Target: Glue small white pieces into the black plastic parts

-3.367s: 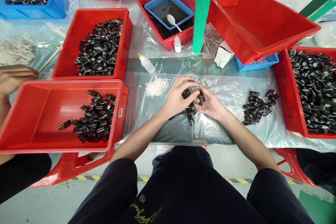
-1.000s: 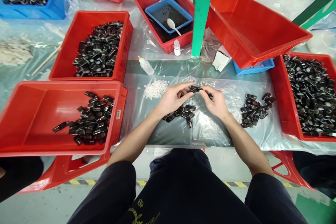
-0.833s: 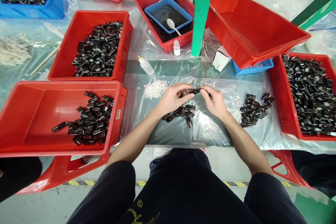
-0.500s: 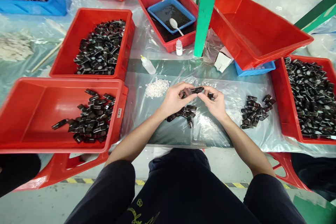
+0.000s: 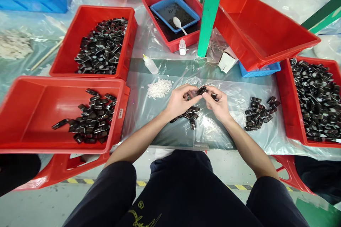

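Observation:
Between my two hands is a small glossy black plastic part (image 5: pixel 201 90), pinched at both ends by fingers and thumbs above the table. My left hand (image 5: pixel 182 98) is closed on its left side, my right hand (image 5: pixel 217 103) on its right side. Below and partly behind my left hand lies a small heap of similar black parts (image 5: pixel 189 114). A pile of tiny white pieces (image 5: pixel 160 88) is left of my left hand. To the right of my right hand sits another heap of black parts (image 5: pixel 258 113).
Red bins of black parts stand left (image 5: pixel 121 113), back left (image 5: pixel 92 10) and right (image 5: pixel 289 113). Behind are a squeeze bottle (image 5: pixel 150 65), a small white bottle (image 5: pixel 182 47), a blue tray (image 5: pixel 157 9) with a white spoon (image 5: pixel 177 22), a green post (image 5: pixel 210 17) and a tilted red bin (image 5: pixel 266 32).
The black part between my hands has been turned, from lying lengthwise to showing a rounder, tilted side. Both hands stay in nearly the same place.

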`<control>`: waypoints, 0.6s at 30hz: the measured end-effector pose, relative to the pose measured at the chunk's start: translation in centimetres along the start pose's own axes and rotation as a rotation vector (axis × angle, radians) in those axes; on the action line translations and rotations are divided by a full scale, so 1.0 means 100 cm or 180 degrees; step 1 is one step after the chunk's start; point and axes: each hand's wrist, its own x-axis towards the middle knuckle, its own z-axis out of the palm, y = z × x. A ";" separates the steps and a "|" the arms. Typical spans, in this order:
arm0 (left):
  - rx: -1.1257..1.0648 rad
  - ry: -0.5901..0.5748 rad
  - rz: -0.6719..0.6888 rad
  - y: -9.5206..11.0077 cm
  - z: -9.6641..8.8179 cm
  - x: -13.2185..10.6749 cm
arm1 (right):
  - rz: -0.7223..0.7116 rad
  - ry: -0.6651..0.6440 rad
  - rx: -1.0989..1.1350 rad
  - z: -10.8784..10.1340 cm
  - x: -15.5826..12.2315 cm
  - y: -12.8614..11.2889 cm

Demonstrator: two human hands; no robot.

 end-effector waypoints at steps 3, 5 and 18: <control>-0.0003 -0.0132 -0.0065 0.000 -0.002 0.001 | -0.0098 0.0113 -0.0157 -0.001 0.001 0.000; 0.0080 -0.0190 -0.0100 -0.003 -0.008 0.004 | -0.0209 0.0244 -0.0327 -0.005 0.003 -0.001; 0.2331 -0.0830 -0.0357 -0.018 -0.012 0.022 | -0.0612 0.0780 -0.1073 -0.021 0.014 0.000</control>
